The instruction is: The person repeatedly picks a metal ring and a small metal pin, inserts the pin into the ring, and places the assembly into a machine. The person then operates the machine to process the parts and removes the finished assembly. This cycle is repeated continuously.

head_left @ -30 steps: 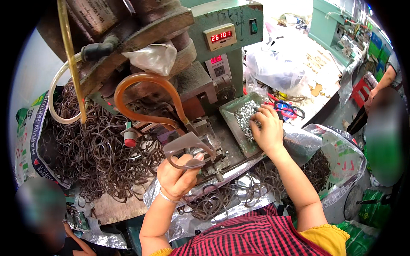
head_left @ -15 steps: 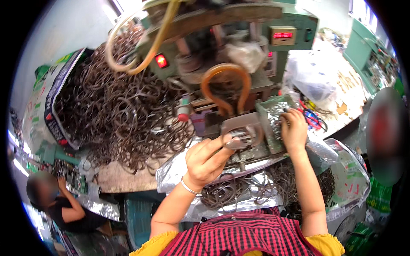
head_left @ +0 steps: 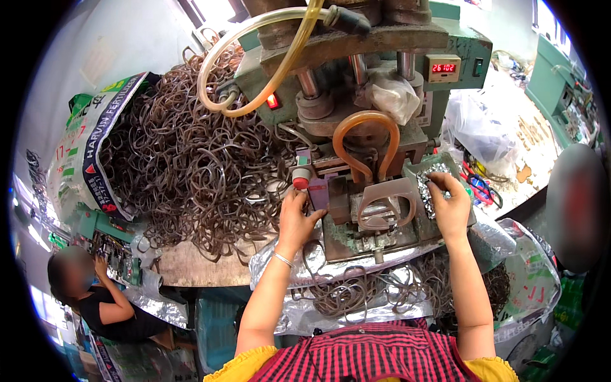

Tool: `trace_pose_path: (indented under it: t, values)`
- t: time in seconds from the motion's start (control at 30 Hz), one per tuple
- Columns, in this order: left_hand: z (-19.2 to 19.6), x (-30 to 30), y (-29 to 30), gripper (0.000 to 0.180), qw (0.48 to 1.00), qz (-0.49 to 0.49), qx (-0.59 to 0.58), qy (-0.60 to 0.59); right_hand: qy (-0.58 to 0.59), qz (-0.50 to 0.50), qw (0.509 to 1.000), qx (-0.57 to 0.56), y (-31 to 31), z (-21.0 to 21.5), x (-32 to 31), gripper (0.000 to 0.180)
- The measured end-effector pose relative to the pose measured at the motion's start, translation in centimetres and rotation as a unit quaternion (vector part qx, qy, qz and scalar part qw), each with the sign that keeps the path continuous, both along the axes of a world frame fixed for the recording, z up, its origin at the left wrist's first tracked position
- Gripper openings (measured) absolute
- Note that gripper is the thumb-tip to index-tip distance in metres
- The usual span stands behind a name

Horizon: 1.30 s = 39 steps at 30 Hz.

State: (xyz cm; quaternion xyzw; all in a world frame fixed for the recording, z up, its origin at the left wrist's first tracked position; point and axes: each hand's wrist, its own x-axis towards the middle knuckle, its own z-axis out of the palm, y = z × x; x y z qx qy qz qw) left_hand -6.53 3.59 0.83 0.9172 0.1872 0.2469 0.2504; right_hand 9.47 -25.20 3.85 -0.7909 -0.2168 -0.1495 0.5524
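My left hand [head_left: 295,219] is just below a red push button [head_left: 300,179], its thumb spread toward a purple block [head_left: 318,193]; it holds nothing visible. Fingertips and thumb of my right hand [head_left: 452,207] are drawn together over small shiny metal pieces [head_left: 433,184] in a green tray [head_left: 414,169]; whatever they pinch is hidden. Between the hands, a brown rounded loop [head_left: 412,213] lies on the metal fixture [head_left: 351,245] of a green press [head_left: 280,63]. An amber hose [head_left: 366,116] arches behind it.
A large heap of brown loops [head_left: 197,153] spills from a sack [head_left: 95,146] at the left. More loops [head_left: 344,296] lie on silver sheeting by my lap. Scissors with blue handles [head_left: 487,191] are at the right. Another person [head_left: 105,305] sits at far left.
My left hand has left the brown loop on the fixture and moved left to beside the red button. My right hand stays at the tray of metal pieces. The view has shifted slightly.
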Motion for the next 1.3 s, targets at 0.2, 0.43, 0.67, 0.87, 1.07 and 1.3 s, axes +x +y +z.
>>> trace_pose_path:
  t: [0.2, 0.43, 0.67, 0.87, 1.07, 1.3]
  values:
    - [1.6, -1.5, 1.7, 0.014, 0.993, -0.007, 0.005, -0.122, 0.044, -0.022, 0.998, 0.029, -4.1, -2.5, -0.4, 0.012]
    - [6.9, -4.8, 8.0, 0.011, 0.932, 0.183, 0.299, 0.097, 0.018, 0.039, 0.998, 0.039, -3.6, 2.7, -4.3, 0.012]
    - [2.3, -5.5, 13.7, 0.017, 0.869, 0.313, 0.223, 0.312, 0.086, 0.195, 0.964, 0.159, 4.3, 4.3, -4.1, 0.016]
    - [3.3, -5.6, 12.8, 0.017, 0.917, 0.291, 0.186, 0.202, 0.236, 0.246, 0.901, 0.268, 4.9, 4.3, -5.2, 0.036]
    - [3.5, -5.1, 11.4, 0.019, 0.908, 0.237, 0.210, 0.275, 0.270, 0.267, 0.877, 0.294, 5.8, 6.9, -6.5, 0.040]
    - [3.5, -5.0, 12.2, 0.023, 0.911, 0.257, 0.182, 0.266, 0.226, 0.307, 0.890, 0.248, 3.5, 7.3, -8.1, 0.049]
